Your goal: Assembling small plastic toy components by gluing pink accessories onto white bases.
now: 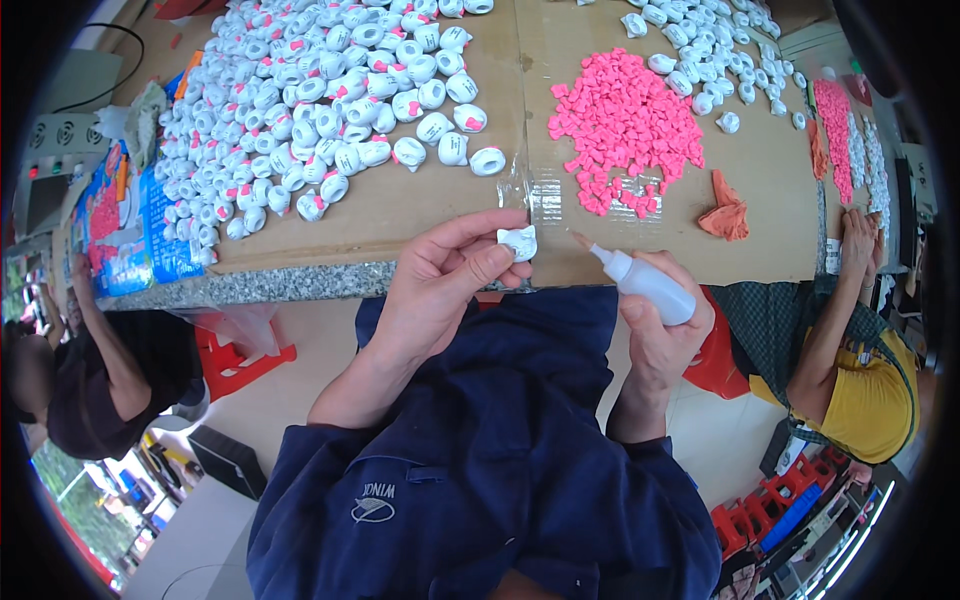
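My left hand [440,275] pinches a small white cat-head piece [518,243] between thumb and fingers, just above the table's front edge. In my right hand [668,325] is a white squeeze glue bottle [650,287], its narrow brownish tip pointing up and left toward the cat head, with a gap between them. Beyond my right hand lies a heap of small pink bows [625,125]. At the far left spreads a large mass of white cat heads [330,100], several with pink bows on them.
Cardboard [780,220] covers the stone-edged table [270,286]. An orange crumpled cloth [724,208] lies right of the pink heap; more white pieces [700,40] lie behind. Co-workers sit at left [110,370] and right [850,380]. Red stools [235,350] stand below.
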A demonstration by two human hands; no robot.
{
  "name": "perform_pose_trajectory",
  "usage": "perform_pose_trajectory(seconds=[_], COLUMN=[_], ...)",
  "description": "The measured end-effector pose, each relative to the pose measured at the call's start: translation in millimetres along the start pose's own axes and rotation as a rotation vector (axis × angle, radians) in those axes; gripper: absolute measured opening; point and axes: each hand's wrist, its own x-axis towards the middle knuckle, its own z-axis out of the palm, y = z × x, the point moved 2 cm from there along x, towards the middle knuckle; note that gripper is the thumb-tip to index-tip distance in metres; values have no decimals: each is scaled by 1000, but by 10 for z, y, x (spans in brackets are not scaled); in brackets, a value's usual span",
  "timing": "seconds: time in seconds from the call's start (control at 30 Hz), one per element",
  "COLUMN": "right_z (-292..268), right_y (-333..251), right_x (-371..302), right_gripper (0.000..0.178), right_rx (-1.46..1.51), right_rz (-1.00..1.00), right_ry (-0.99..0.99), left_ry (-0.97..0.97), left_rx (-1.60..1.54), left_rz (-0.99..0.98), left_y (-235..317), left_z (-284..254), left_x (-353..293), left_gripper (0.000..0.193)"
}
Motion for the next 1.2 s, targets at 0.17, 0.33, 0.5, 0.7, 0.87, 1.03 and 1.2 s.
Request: perform_pose_trajectory(seconds=[0.17,0.33,0.5,0.7,0.87,1.03,1.2], right_z=[85,227,164,-150,-169,-31,183], right_y=[87,215,212,196,202,-63,-106], right_x=[109,229,189,303,332,91,-1], right_gripper=[33,35,33,14,11,10,16], right_rx=[-2,-322,-274,-771,-759,-406,-452], right_rz=[53,-194,-178,-161,-199,-85,-280], right_ry=[84,-11,59,287,270,116,-50], left_ry=[10,13,33,8,-8,-54,-66], left_rx=[30,44,94,69,41,23,108], left_rz=[25,40,48,12,5,69,183], left_y=[-40,-32,-56,-85,-101,-165,-200], left_z=[0,46,17,82,177,155,183], left_x=[8,-12,-41,-36,5,28,8], left_gripper=[30,29,28,29,27,26,27])
